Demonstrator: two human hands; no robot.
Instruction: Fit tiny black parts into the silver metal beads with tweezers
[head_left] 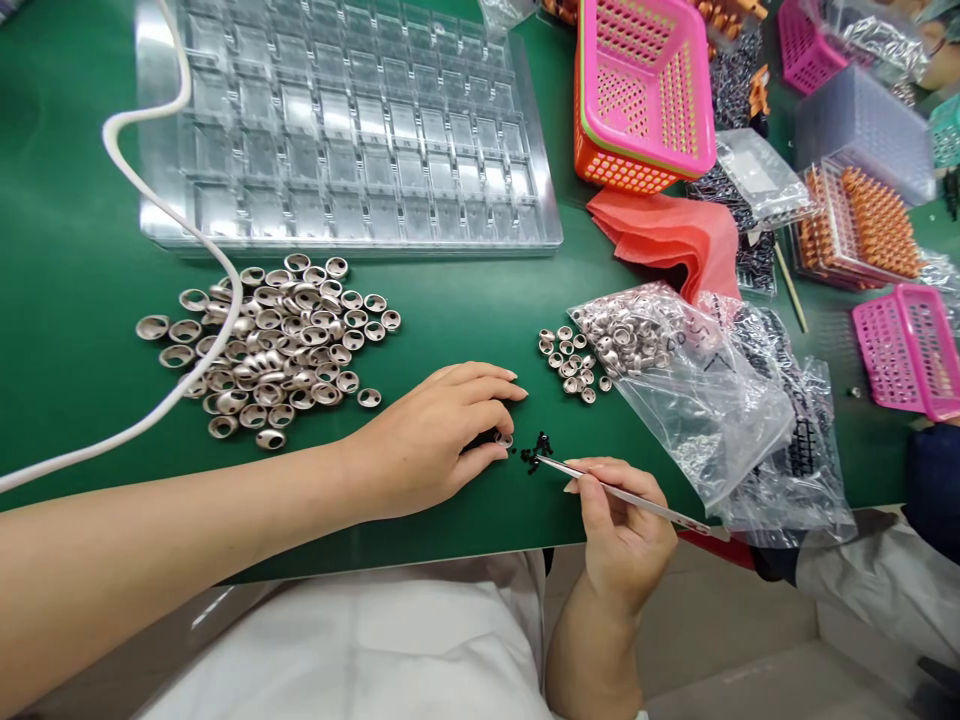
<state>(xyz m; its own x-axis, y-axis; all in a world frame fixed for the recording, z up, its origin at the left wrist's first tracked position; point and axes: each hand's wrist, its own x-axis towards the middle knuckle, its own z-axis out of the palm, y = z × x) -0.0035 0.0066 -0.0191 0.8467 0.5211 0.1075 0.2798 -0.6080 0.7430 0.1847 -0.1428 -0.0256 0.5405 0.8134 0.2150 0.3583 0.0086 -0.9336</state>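
At the lower middle of the frame the left hand (pixel 431 440) rests on the green table (pixel 67 330), its grip pinched together on a small metal ring (pixel 504 439) held between thumb and fingertips. Just to its right, the right hand (pixel 622 535) has its grip clamped on a pair of tweezers (pixel 622 493), whose tip sits at a tiny cluster of black parts (pixel 535 452) lying on the table beside the ring. A large heap of metal rings (pixel 274 345) lies at the left of the frame, with a white hose (pixel 169 215) curving over it, and a smaller spill of rings (pixel 574 362) sits at the mouth of a clear bag (pixel 697 400) to the right. A clear tray (pixel 345 130) fills the upper left.

The black parts are very small (hard to make out singly), so the tweezers could flick or scatter them, or pick up more than one. The ring could also slip from the pinch if the tweezers press against it.
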